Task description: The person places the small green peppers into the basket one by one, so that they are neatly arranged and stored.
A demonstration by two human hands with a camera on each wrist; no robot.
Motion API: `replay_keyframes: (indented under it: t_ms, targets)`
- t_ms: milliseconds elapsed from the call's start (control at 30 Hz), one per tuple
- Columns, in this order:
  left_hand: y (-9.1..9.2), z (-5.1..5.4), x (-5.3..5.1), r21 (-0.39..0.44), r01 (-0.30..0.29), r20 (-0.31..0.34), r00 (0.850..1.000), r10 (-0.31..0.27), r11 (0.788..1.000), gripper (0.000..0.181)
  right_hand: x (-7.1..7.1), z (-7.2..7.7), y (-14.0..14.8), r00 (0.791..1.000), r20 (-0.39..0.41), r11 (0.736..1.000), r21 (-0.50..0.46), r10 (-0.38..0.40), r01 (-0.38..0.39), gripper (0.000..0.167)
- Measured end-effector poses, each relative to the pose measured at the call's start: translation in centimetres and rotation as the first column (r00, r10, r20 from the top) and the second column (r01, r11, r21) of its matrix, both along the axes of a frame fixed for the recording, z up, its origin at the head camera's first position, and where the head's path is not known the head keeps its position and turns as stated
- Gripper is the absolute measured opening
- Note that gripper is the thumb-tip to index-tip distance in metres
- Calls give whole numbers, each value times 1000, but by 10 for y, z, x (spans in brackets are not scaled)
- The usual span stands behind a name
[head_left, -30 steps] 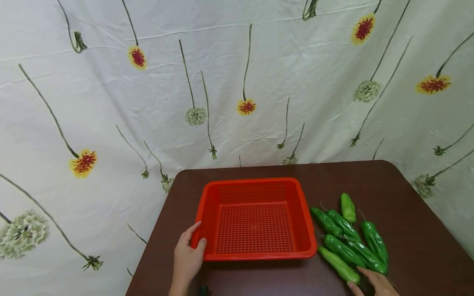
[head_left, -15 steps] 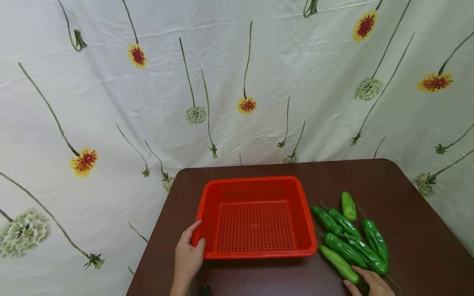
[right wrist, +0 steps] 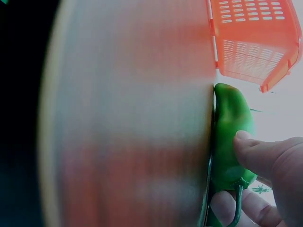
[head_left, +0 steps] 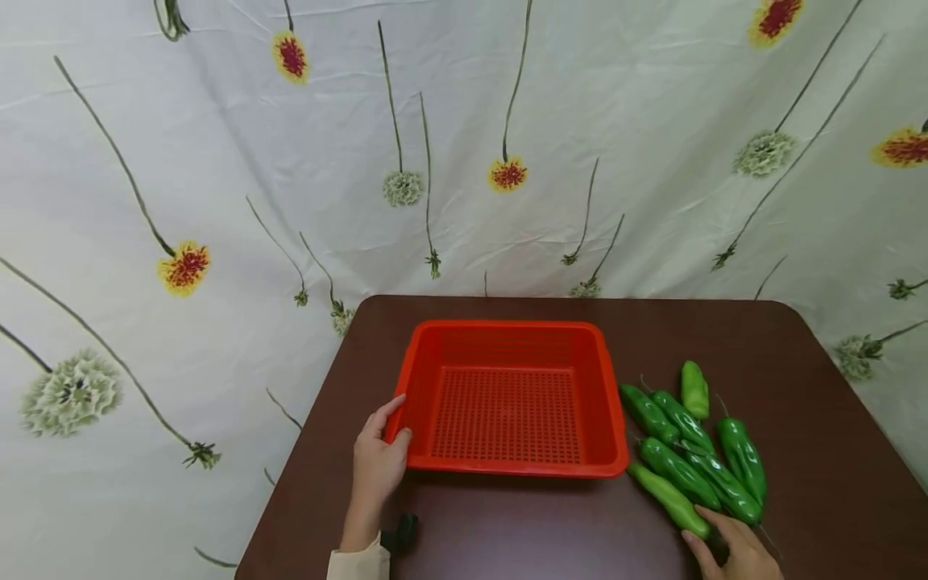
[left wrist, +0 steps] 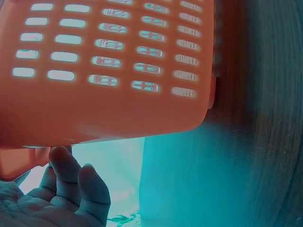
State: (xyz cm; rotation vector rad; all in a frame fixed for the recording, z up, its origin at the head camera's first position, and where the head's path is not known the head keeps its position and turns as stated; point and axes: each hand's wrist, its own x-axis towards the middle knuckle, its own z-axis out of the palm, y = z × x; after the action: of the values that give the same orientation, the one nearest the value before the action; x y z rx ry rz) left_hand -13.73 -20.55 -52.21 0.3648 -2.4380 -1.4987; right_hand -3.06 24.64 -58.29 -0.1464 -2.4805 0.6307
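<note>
A red plastic basket (head_left: 507, 468) with a slotted bottom rests on the table, its inside bare. My left hand (head_left: 379, 467) grips its near left corner, thumb and fingers at the rim; the left wrist view shows the fingertips by the rim of the slotted wall. Several green peppers (head_left: 681, 475) lie in a loose group right of the basket. At the stem end of the nearest, lighter green pepper (head_left: 672, 501), my right hand (head_left: 735, 548) holds it between thumb and fingers. In the right wrist view, that pepper (right wrist: 232, 137) lies against the tabletop, the thumb on its side.
The dark brown table (head_left: 812, 451) has rounded far corners. A white cloth (head_left: 464, 121) printed with flowers hangs behind it. A small black object (head_left: 400, 533) is beside my left wrist, partly behind the sleeve (head_left: 358, 562).
The head view has tilted down, so basket and peppers sit higher in the picture. My right thumb and fingers have come in on the lighter pepper's stem end. The left hand keeps its grip.
</note>
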Motion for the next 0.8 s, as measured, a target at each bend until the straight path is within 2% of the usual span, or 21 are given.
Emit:
replay_keyframes:
  t_ms: [300, 500, 800]
  targets:
    - [1, -2, -2, -34, -17, -34, 999, 15, 999, 46, -1, -1, 5, 997, -78, 999, -36, 5, -8, 44]
    - [-1, -2, -2, -40, -21, -10, 1000, 20, 999, 45, -2, -4, 4, 988, -151, 997, -78, 12, -24, 50]
    - [1, -2, -4, -10, -14, 21, 1000, 14, 1000, 46, -2, 3, 8, 989, -143, 993, -119, -27, 10, 50]
